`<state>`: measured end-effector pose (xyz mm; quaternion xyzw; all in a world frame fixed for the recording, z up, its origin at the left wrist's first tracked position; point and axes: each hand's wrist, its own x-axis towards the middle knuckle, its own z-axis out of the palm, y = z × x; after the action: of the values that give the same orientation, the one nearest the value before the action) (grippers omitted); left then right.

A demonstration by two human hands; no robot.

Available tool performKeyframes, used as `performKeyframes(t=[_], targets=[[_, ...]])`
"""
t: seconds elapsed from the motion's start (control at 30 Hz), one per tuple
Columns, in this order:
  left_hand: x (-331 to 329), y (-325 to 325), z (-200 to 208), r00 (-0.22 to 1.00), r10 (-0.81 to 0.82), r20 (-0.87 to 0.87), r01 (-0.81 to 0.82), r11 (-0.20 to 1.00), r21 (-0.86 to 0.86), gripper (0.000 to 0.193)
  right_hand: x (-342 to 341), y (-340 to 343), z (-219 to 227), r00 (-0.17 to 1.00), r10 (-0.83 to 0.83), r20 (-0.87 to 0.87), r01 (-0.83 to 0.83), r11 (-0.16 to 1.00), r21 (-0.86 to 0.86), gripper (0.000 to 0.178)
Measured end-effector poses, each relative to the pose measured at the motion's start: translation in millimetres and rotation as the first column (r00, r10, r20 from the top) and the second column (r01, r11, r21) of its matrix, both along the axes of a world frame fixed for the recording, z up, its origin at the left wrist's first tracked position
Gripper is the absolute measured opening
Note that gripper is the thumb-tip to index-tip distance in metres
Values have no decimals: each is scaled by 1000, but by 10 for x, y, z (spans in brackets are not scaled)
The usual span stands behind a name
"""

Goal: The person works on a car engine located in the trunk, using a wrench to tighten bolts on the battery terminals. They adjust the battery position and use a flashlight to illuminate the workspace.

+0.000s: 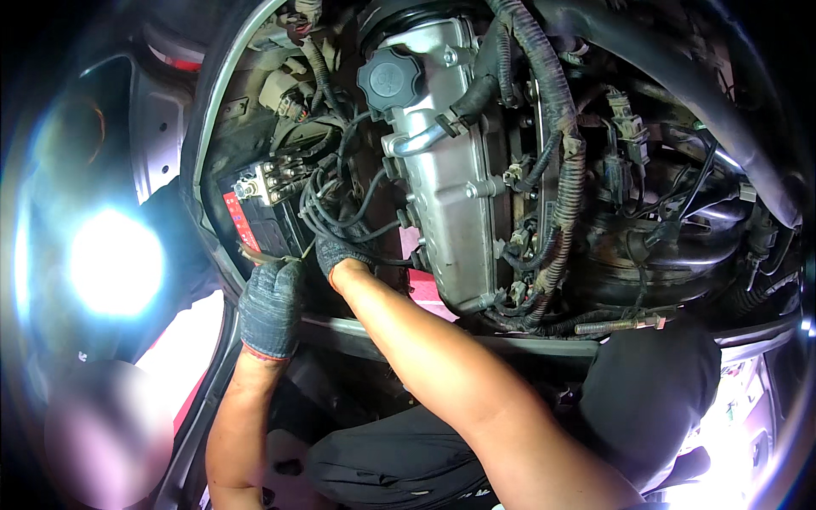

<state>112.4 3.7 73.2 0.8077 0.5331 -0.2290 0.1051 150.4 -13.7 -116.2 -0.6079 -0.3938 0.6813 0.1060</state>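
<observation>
My left hand (272,308), in a dark knit glove with a red-edged cuff, is closed at the near edge of the black battery. Its fingertips are at a thin tan strip (270,257), which they appear to pinch. My right hand (342,248), gloved alike, reaches under a bundle of black cables (321,200) beside the battery; its fingers are hidden there. The battery has a red label (239,219), and a metal terminal clamp (265,183) with wires sits at its far end.
Right of my hands stands the engine's silver valve cover (442,183) with a black oil filler cap (389,78). A corrugated cable sleeve (571,187) runs past it. A long bolt (619,325) lies near the bay's front edge. A bright light (116,263) glares at left.
</observation>
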Motion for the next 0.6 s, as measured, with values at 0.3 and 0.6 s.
performKeyframes(t=[0.3, 0.6], targets=[[105, 145, 59, 997, 70, -13, -71, 996, -62, 21, -85, -132, -31, 991, -134, -11, 135, 990, 50, 51], [174, 147, -64, 990, 134, 41, -134, 991, -2, 10, -356, -251, -408, 989, -119, 92, 105, 983, 149, 52]])
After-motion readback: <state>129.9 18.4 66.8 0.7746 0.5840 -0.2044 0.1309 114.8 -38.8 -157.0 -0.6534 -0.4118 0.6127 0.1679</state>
